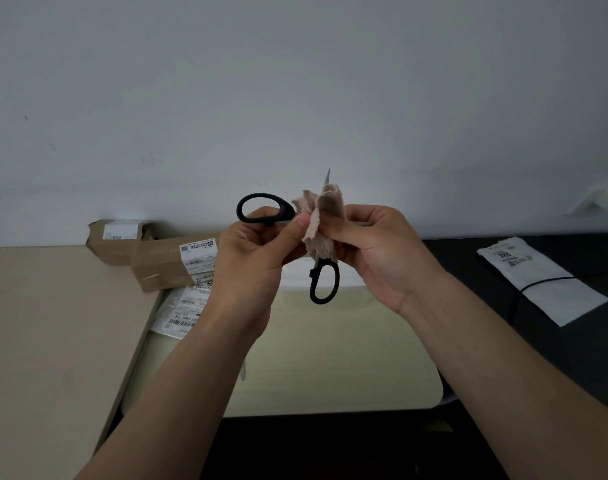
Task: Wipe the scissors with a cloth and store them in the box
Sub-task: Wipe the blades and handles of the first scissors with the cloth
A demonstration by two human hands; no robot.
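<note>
Black-handled scissors are held up in front of me, spread wide, one loop up at the left and the other hanging low. My left hand grips the upper loop. A beige cloth is wrapped round the blades, and my right hand pinches it there. Only a blade tip shows above the cloth. A pale, lidless box lies below my hands on the table.
Brown cardboard parcels with labels lie at the back left on a beige surface. A white labelled bag lies under them. On the dark desk at the right are a white packet and a black cable.
</note>
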